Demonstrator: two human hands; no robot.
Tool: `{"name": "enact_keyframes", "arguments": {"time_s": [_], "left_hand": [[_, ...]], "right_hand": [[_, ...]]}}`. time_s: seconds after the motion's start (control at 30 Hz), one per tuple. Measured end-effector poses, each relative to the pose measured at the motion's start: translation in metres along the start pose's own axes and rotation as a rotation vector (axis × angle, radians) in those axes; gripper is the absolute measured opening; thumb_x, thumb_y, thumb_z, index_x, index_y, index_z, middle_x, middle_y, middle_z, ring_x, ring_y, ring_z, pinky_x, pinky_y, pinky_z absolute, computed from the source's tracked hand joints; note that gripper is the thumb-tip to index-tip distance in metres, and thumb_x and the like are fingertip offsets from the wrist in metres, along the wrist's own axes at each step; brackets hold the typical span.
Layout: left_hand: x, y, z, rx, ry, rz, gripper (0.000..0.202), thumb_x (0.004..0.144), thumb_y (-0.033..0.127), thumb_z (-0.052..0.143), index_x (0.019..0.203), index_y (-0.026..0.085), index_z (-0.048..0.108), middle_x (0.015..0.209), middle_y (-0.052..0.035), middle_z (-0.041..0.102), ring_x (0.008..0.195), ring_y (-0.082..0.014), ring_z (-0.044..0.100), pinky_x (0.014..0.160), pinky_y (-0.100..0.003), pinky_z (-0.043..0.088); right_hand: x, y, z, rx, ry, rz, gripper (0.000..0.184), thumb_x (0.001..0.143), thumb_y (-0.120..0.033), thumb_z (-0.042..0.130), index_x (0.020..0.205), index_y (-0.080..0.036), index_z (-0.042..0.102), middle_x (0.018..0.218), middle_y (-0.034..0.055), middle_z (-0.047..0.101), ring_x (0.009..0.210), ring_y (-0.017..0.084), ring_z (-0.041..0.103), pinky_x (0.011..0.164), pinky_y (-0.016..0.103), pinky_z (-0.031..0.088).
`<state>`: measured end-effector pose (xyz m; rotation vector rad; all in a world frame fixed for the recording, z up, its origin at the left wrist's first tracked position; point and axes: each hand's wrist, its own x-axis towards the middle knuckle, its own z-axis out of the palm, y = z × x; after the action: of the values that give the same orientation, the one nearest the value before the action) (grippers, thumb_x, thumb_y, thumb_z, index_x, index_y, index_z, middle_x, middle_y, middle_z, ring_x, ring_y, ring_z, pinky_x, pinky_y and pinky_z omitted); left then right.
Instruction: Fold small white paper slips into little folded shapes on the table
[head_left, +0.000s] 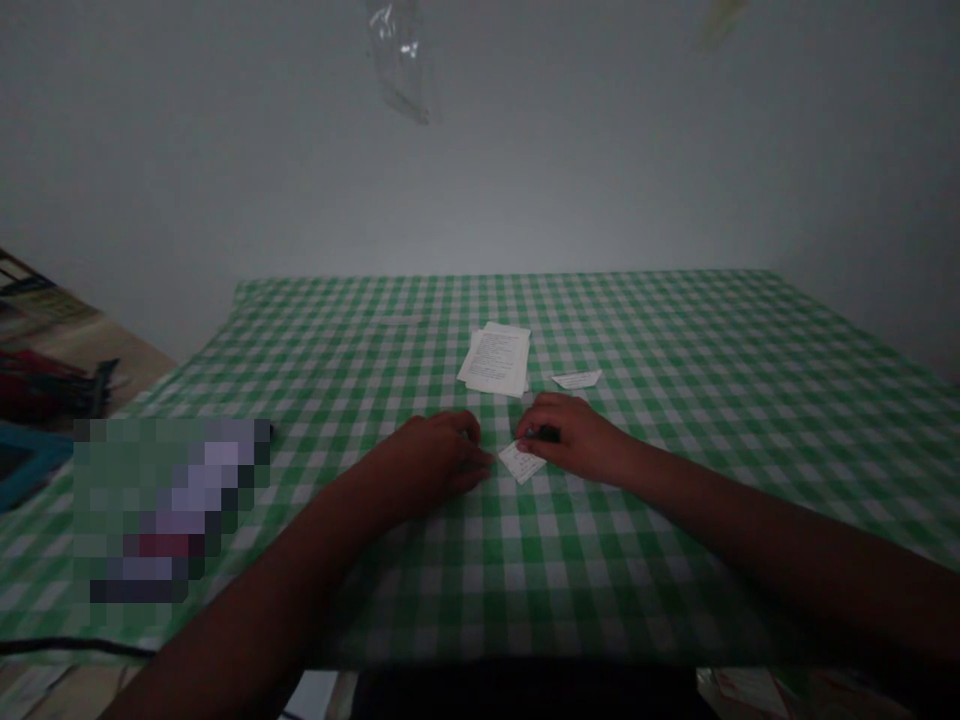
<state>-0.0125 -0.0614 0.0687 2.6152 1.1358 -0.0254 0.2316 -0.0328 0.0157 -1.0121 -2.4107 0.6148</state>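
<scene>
A small piece of folded white paper (pixel 520 464) with writing on it lies on the checked cloth in front of me, one corner pointing my way. My right hand (pixel 566 436) has its fingers curled over the paper's upper right side, thumb and fingertips closed on it. Just left of the paper, my left hand (pixel 442 458) rests low over the cloth with fingers bent and slightly apart, holding nothing visible. Behind my right hand lies another folded paper (pixel 577 380), shaped like a flat trapezoid. Farther back is a loose stack of written sheets (pixel 497 360).
A green and white checked tablecloth (pixel 675 340) covers the table, which meets a pale wall (pixel 585 150). At the left lies a blurred-out object (pixel 199 490), with a black cable (pixel 75 647) near the front edge. A clear plastic piece (pixel 401 60) hangs on the wall.
</scene>
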Motion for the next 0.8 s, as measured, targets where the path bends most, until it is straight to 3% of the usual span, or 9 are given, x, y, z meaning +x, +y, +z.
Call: {"name": "enact_keyframes", "arguments": {"time_s": [0.1, 0.27, 0.47, 0.6, 0.8], "left_hand": [[0.007, 0.005, 0.0, 0.018, 0.028, 0.008, 0.025, 0.094, 0.028, 0.051, 0.081, 0.017, 0.069, 0.092, -0.0043, 0.062, 0.08, -0.0163, 0.06, 0.076, -0.03, 0.045], [0.012, 0.02, 0.013, 0.034, 0.076, 0.134, 0.02, 0.093, 0.02, 0.052, 0.106, 0.018, 0.066, 0.108, -0.0053, 0.064, 0.101, -0.0197, 0.059, 0.092, -0.034, 0.045], [0.006, 0.035, 0.02, 0.168, 0.044, 0.101, 0.025, 0.092, 0.017, 0.051, 0.113, 0.02, 0.064, 0.105, -0.0058, 0.064, 0.098, -0.0224, 0.061, 0.087, -0.041, 0.047], [0.0, 0.04, 0.02, 0.193, 0.059, 0.112, 0.033, 0.091, 0.018, 0.051, 0.123, 0.024, 0.059, 0.113, -0.0058, 0.063, 0.104, -0.0245, 0.06, 0.091, -0.046, 0.045], [-0.006, 0.035, 0.018, 0.122, 0.016, 0.098, 0.041, 0.087, 0.021, 0.058, 0.128, 0.028, 0.057, 0.128, -0.0048, 0.058, 0.117, -0.028, 0.054, 0.095, -0.048, 0.045]], "right_hand": [[-0.001, -0.001, 0.0, -0.022, 0.006, -0.008, 0.007, 0.089, -0.028, 0.066, 0.092, -0.022, 0.069, 0.088, 0.0018, 0.063, 0.089, 0.017, 0.058, 0.079, 0.032, 0.042], [-0.003, -0.003, 0.001, -0.147, 0.0, -0.068, 0.012, 0.091, -0.029, 0.062, 0.096, -0.021, 0.071, 0.091, 0.0042, 0.062, 0.088, 0.018, 0.057, 0.078, 0.033, 0.041], [-0.012, -0.017, -0.008, -0.391, -0.127, -0.094, 0.023, 0.097, -0.026, 0.049, 0.105, -0.022, 0.07, 0.097, 0.0072, 0.063, 0.09, 0.021, 0.056, 0.08, 0.037, 0.042], [-0.02, -0.028, -0.017, -0.473, -0.189, -0.103, 0.028, 0.097, -0.021, 0.045, 0.117, -0.021, 0.066, 0.107, 0.0087, 0.063, 0.095, 0.023, 0.056, 0.082, 0.038, 0.045], [-0.022, -0.027, -0.024, -0.593, -0.183, -0.015, 0.036, 0.092, -0.023, 0.055, 0.125, -0.035, 0.063, 0.114, 0.0079, 0.061, 0.106, 0.03, 0.052, 0.082, 0.044, 0.046]]}}
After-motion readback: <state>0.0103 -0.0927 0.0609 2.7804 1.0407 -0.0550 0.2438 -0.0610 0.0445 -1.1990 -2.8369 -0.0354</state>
